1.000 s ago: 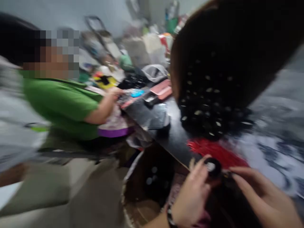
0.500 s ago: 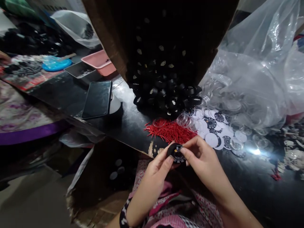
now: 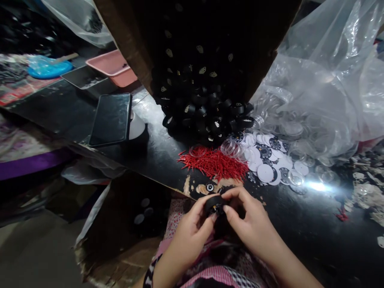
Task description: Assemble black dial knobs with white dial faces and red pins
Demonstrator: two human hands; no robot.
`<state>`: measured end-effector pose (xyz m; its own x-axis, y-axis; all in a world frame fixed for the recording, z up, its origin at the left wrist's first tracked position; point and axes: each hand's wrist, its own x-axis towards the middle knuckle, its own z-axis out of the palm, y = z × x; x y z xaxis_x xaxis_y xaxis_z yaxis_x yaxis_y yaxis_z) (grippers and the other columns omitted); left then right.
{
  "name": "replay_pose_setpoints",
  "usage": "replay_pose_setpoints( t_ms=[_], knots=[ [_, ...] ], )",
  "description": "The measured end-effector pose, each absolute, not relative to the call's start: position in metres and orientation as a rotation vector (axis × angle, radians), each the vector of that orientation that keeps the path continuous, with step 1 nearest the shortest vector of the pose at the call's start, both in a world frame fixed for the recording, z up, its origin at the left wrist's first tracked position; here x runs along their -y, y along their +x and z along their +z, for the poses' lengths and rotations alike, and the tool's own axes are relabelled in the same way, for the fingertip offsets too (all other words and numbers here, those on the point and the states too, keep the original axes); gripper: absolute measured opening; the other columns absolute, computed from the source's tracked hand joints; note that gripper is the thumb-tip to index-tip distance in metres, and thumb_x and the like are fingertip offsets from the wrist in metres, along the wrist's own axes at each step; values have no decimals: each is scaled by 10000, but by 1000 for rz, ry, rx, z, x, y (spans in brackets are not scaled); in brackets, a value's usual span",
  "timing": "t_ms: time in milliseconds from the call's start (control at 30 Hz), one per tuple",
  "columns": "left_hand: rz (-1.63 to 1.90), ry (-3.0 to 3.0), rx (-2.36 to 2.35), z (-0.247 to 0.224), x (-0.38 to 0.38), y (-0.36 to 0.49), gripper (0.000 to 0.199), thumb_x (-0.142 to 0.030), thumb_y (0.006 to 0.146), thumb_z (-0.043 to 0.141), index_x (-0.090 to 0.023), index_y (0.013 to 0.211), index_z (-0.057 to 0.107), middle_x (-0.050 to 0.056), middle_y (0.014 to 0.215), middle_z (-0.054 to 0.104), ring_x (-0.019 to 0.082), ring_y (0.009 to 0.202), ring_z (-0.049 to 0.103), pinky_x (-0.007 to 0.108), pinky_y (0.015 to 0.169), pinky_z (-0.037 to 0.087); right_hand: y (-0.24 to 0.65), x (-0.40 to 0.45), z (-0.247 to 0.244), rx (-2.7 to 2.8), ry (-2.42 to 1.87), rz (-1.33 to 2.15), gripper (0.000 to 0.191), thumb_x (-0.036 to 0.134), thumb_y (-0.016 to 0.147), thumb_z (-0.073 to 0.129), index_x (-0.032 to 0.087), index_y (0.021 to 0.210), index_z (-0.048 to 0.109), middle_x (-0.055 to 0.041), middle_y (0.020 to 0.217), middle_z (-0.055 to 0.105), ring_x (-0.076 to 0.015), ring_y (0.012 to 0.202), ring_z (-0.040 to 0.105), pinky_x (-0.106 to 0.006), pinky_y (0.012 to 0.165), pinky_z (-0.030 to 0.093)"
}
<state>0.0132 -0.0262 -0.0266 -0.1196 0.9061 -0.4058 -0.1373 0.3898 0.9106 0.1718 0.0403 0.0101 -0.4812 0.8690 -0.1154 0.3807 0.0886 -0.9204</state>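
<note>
A small black round casing (image 3: 213, 203) is held low in front of me, near the table's front edge. My left hand (image 3: 193, 224) pinches it from the left between thumb and fingers. From the right, my right hand (image 3: 249, 216) also grips it, thumb and forefinger at its rim. The casing is tilted, and shadow and fingers hide most of its inside. Just beyond the hands lies a small ringed black-and-white part (image 3: 210, 187). Further back is a heap of thin red pointers (image 3: 214, 163), beside white and black printed dial discs (image 3: 265, 173) and clear rings (image 3: 232, 149).
Many black casings (image 3: 207, 120) spill from a dark open carton (image 3: 126, 36). A phone (image 3: 111, 119) leans at the left, before a pink tray (image 3: 112, 64) and a grey tray (image 3: 84, 78). Plastic bags (image 3: 321, 92) with clear covers fill the right. An open box (image 3: 99, 256) sits below the table edge.
Both hands have come lower with the casing and tipped it, so its printed dial no longer faces me. The small ringed part now shows on the table. The whole view has shifted slightly.
</note>
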Motion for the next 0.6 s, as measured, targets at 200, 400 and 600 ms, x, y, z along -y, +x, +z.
replay_pose_setpoints(
  t_ms=[200,400,600],
  knots=[
    [1262,497,-1381,-33,30,-6,287,-318,828,694,-221,1097,681,59,1181,714,253,1128,646,369,999,514,165,-75,13,2538,-1325,578,150,63,924,593,180,998,650,-54,962,669,-284,914,592,-390,811,385],
    [1331,261,-1193,-29,23,3,303,-339,815,726,-193,1069,650,80,1062,737,231,988,698,349,861,592,152,-96,12,2860,-1401,110,47,120,957,649,152,941,618,-85,920,652,-305,889,568,-388,760,335],
    [1369,81,-1124,-22,16,11,451,-350,826,719,-210,1220,549,108,1188,709,272,1072,698,378,895,579,160,-104,10,2855,-1349,198,101,94,939,621,161,869,590,-62,844,659,-270,826,597,-357,735,305]
  ],
)
